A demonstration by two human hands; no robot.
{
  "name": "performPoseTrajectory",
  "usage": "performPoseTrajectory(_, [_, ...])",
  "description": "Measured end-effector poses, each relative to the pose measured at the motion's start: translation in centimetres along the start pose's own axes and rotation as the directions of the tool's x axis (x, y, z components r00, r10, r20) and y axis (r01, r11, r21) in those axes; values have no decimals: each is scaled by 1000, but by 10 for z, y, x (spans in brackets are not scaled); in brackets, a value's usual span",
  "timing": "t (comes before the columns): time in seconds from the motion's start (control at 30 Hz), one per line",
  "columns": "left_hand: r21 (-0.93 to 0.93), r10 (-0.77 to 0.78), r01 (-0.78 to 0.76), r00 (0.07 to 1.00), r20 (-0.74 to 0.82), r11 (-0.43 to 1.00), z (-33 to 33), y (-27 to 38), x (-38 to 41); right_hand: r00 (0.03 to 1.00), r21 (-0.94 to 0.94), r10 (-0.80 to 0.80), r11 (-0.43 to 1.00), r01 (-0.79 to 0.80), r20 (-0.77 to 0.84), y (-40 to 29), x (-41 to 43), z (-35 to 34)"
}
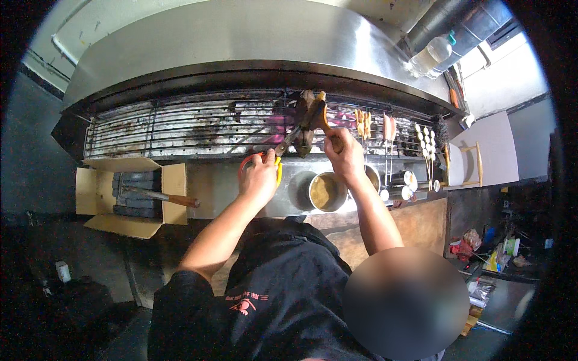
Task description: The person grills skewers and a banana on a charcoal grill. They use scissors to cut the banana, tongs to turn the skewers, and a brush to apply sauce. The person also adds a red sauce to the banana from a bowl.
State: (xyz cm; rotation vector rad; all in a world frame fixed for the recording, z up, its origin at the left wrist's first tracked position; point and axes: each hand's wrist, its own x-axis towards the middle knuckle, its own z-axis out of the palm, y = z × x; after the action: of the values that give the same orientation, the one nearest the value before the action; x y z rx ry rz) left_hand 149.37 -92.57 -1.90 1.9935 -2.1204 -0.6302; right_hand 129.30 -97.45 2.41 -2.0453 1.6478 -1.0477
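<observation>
My left hand [260, 173] grips a pair of scissors [284, 146] with red and yellow handles. The blades reach to a dark, elongated food item [305, 144], seemingly an eggplant, lying across the wire grill grate [194, 126]. In my right hand [345, 151] is a wooden-handled brush [322, 118]. Its tip is over the far part of the dark food, and whether it touches cannot be told. Between my forearms, a round metal pot [328, 192] of brownish liquid stands on the steel ledge [216, 194].
Right of my hands, skewered pieces [363, 122], reddish sausage-like skewers [389, 128] and white ball skewers [425, 142] lie on the grill. Glowing charcoal shows below. Seasoning containers [407, 180] line the ledge. At left, a cardboard box [174, 194] holds dark blocks and a wooden-handled tool [180, 200].
</observation>
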Motion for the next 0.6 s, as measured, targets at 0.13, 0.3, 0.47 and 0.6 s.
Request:
performPoseTrajectory(0.13, [-14,-3,2,997,-71,1000,-4,3,-6,999,-76,30,997,-28,33,-2,3,-5])
performPoseTrajectory(0.3, [-59,-54,49,993,-101,997,1,4,-8,1000,-43,4,999,-3,15,5,2,-5])
performPoseTrajectory(0.47, [-36,-56,53,993,-101,998,2,2,-5,1000,16,29,999,-29,3,12,-4,-9])
performPoseTrajectory(0.6, [-5,-23,23,997,-78,1000,-8,10,-6,998,54,-37,998,40,-42,11,0,-10])
